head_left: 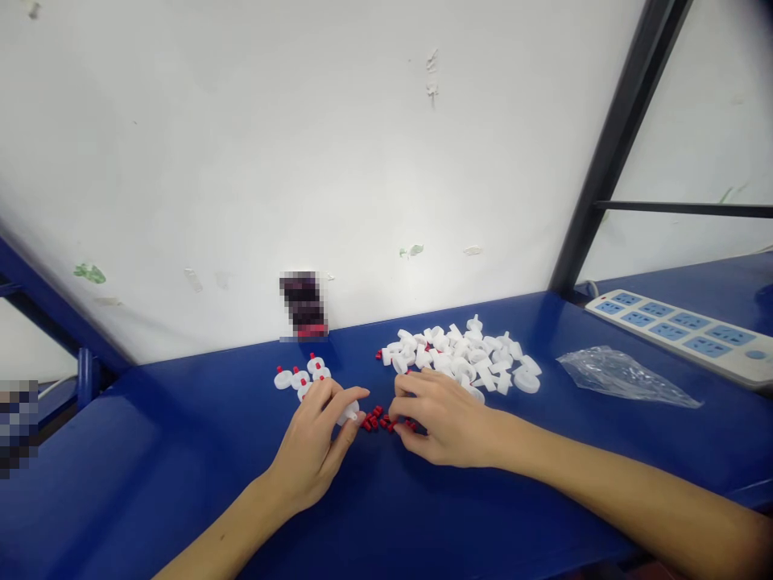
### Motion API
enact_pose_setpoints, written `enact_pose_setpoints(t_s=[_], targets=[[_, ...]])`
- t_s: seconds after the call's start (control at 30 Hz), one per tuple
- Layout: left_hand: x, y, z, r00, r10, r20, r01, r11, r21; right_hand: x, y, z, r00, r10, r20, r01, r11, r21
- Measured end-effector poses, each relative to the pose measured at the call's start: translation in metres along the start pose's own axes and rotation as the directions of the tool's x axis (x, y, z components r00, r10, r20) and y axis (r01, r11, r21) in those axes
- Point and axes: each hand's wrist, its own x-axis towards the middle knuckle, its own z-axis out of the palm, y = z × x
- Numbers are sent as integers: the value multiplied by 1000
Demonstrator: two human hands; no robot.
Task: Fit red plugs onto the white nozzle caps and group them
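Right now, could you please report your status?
Left hand holding white nozzle lid. Right hand at small red caps. Clear plastic bag aside, right.

the desk has a smooth blue surface with a low sheen, more satin than gloss. the heaped white nozzle pieces look like smooth, fairly matt plastic, and the small loose red tips seem to be plastic too. the clear bag is thin film, crinkled and glossy (its creases catch the light). the power strip is smooth white plastic with blue socket faces. the wall looks matt, roughened by peeling scraps; the dark frame resembles painted metal.
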Motion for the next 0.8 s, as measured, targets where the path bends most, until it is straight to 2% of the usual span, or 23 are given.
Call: enact_pose_setpoints(t_s=[0.1, 0.23, 0.3, 0.43, 0.6, 0.8], targets=[[-1, -2, 0, 998, 53, 25, -52, 998, -35, 2, -8, -6, 998, 25, -54, -11, 969, 247], [-2, 3, -2, 984, 163, 76, -154, 982, -110, 3, -17, -12, 999, 18, -36, 5, 836, 548], [-1, 11, -5, 975, 165, 146, -150, 983, -111, 3, -19, -12, 996, 80, -47, -32, 773, 634], [-1, 22, -9, 948, 169, 269, -155, 985, -70, 2, -20, -6, 974, 224, -43, -126, 687, 715], [0, 21, -8, 924, 197, 329, -189, 980, -56, 0, -23, 0, 966, 260, 6, -163, 586, 794], [-1, 16, -6, 922, 226, 314, -213, 974, -77, -3, -28, -2, 972, 231, -49, -125, 680, 722]])
